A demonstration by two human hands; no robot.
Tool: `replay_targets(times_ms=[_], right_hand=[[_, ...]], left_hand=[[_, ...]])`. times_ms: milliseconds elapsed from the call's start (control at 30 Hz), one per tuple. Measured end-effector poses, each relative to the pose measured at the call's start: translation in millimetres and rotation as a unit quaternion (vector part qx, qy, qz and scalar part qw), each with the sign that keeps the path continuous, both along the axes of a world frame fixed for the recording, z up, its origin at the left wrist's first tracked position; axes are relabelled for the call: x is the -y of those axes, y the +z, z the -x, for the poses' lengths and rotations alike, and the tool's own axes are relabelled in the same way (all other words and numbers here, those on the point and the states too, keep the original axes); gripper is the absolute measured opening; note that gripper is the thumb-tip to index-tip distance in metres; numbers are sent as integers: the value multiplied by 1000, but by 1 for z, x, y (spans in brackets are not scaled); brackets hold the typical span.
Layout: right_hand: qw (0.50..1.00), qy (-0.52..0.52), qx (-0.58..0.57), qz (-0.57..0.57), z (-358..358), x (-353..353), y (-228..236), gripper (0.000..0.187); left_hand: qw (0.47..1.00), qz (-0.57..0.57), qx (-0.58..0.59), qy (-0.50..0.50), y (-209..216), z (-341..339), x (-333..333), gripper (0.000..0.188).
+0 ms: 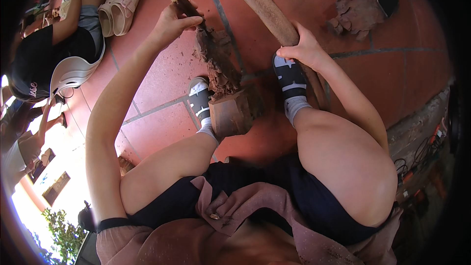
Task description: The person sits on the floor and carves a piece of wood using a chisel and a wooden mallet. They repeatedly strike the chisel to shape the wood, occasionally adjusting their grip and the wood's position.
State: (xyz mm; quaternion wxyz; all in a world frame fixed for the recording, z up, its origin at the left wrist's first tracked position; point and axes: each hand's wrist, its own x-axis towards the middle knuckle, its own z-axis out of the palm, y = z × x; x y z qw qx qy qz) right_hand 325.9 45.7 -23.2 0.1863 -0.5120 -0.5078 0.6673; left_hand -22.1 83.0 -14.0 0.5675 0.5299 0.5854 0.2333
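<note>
My left hand is closed around the upper end of a short brown stick. Below it a ragged, flaky brown clump hangs down to a reddish-brown block. Whether the clump is wood or clay I cannot tell. The block sits between my feet, close to the left one. My right hand grips a long, thick wooden stick, slightly bent, slanting from the upper middle down past my right foot. Its lower part is partly hidden behind my hand and leg.
Red floor tiles spread all around. A heap of brown flakes lies at the upper right beside a dark phone-like object. Pale clogs stand at the upper left, near a seated person in a cap. Cables lie at the right.
</note>
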Motion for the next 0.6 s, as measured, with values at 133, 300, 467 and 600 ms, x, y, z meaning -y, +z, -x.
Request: replay_targets(times_ms=[133, 300, 467, 600], right_hand=[[1000, -13, 15, -17, -1, 0, 4, 68], [990, 24, 67, -121, -6, 2, -1, 68], [979, 10, 74, -191, 2, 1, 14, 74], [965, -44, 72, -247, 6, -8, 27, 73]], left_hand=[[1000, 16, 14, -12, -8, -9, 6, 41], [999, 29, 17, -43, -15, -7, 8, 40], [970, -85, -168, -156, -11, -31, 5, 42], [948, -101, -217, -212, -3, -57, 2, 41]])
